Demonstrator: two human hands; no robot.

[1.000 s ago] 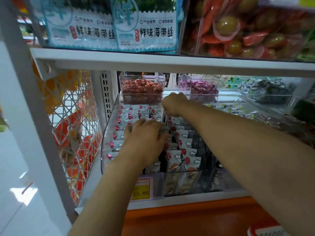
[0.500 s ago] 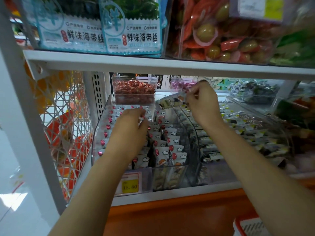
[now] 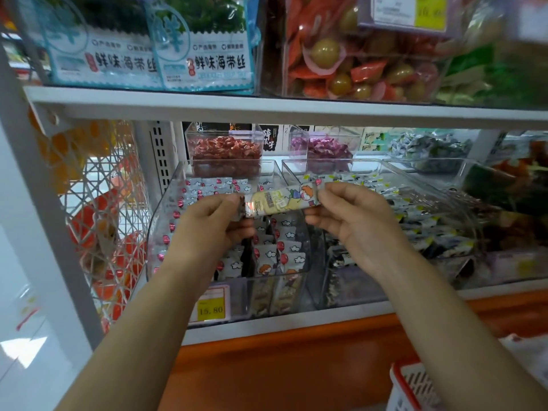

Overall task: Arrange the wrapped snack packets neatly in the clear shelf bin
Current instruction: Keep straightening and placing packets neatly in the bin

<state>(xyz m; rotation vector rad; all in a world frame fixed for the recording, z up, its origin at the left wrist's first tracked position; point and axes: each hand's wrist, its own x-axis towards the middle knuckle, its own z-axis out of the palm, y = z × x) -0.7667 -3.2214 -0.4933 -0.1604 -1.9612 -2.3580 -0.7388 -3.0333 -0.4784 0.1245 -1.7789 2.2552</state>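
Shop shelf overhead, clear bin beneath: one packet hung just above its standing rows, long axis running left to right, left hand pinching one end, right hand pinching the other. Both equally near; turning it upright looked the key.

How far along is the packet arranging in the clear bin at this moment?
Done: rows of packets stand fairly tidy in the bin. In hand: left hand and right hand pinch the ends of one held packet above those rows. Left: slotting it into a row, likely.
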